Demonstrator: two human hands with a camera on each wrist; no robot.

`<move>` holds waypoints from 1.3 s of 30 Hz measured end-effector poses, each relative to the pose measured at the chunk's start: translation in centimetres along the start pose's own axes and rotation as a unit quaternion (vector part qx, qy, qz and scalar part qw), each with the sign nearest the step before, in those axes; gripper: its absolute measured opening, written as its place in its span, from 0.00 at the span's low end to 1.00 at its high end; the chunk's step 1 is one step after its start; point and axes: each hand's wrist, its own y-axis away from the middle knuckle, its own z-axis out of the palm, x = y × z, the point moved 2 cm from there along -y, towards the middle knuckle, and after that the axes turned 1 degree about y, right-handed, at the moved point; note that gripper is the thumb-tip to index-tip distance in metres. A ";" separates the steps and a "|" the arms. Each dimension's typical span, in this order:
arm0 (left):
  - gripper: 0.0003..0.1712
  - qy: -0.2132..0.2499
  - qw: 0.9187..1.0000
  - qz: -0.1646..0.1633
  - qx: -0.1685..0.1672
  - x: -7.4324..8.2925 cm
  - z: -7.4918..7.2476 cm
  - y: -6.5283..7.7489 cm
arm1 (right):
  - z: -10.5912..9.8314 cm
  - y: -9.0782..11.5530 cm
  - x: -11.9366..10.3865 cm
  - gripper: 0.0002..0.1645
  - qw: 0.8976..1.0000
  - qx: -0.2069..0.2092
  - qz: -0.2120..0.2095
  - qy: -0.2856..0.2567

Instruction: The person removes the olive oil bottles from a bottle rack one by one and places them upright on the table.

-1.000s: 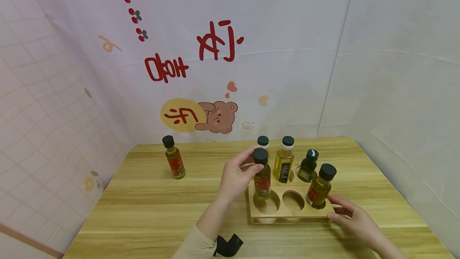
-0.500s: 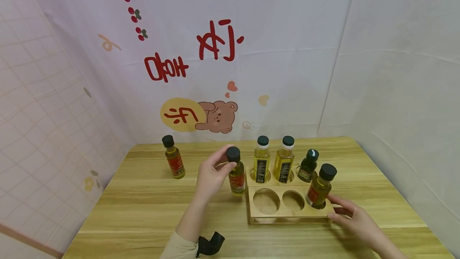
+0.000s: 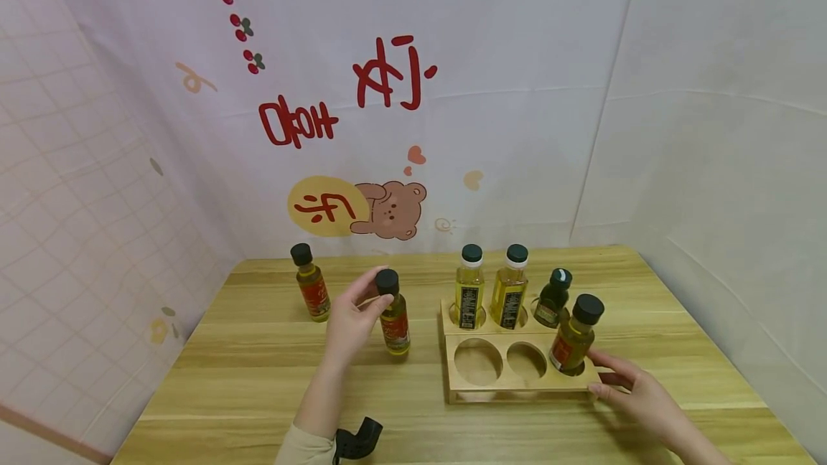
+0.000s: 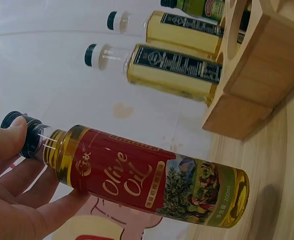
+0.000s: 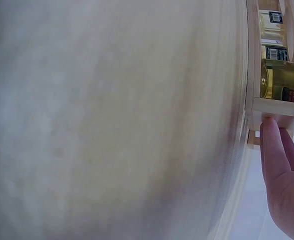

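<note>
- While a lone bottle (image 3: 313, 291) with a dark cap and red label is standing upright on the left side of the desk (image 3: 226, 379), the left grip (image 3: 353, 318) is curling round the cap and neck of an olive oil bottle (image 3: 395, 329), its thumb pressing on the cap.
- The olive oil bottle is staying just left of the rack, upright, its red label showing; whether its base is touching the desk, I cannot tell.
- The wooden rack (image 3: 510, 383) is showing two round holes at the left and middle of its front tier.
- In its back tier, two clear-necked bottles (image 3: 469, 300) are standing side by side, and a small dark green bottle (image 3: 552, 303) is sitting to their right.
- A front-tier bottle (image 3: 573, 341), also red-labelled, is standing in the right hole.
- The right grip (image 3: 636, 393) is holding nothing; its fingers are extending loosely and touching the rack's right end.
</note>
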 end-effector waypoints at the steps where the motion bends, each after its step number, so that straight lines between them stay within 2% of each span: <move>1: 0.26 0.001 1.000 -0.003 0.003 -0.1 -0.3 0.0 | 0.0 0.0 0.0 0.38 1.000 -0.001 0.001 -0.002; 4: 0.26 -0.003 1.000 -0.011 0.013 -0.6 -1.2 -0.1 | 0.0 0.0 0.1 0.38 1.000 -0.001 -0.001 -0.001; 13: 0.25 -0.044 0.998 0.001 0.045 -2.0 -4.5 -0.2 | 0.0 -0.1 0.1 0.39 1.000 -0.003 -0.001 -0.014; 21: 0.26 -0.104 0.992 -0.053 0.057 -2.6 -7.3 -0.1 | 0.1 -0.2 0.1 0.39 1.000 -0.002 -0.001 -0.020; 25: 0.26 -0.115 0.989 -0.072 0.062 -2.9 -8.6 -0.1 | 0.0 -0.1 0.0 0.39 1.000 0.000 -0.007 -0.014; 30: 0.26 -0.115 0.985 -0.093 0.090 -3.1 -10.1 0.0 | 0.0 -0.1 0.0 0.38 1.000 0.001 -0.014 -0.012; 35: 0.26 -0.124 0.980 -0.100 0.119 -3.2 -11.5 0.0 | 0.0 -0.1 -0.1 0.38 1.000 0.004 -0.021 -0.011; 39: 0.25 -0.125 0.977 -0.091 0.146 -3.4 -12.4 0.0 | 0.0 -0.1 -0.2 0.38 1.000 0.003 -0.016 -0.010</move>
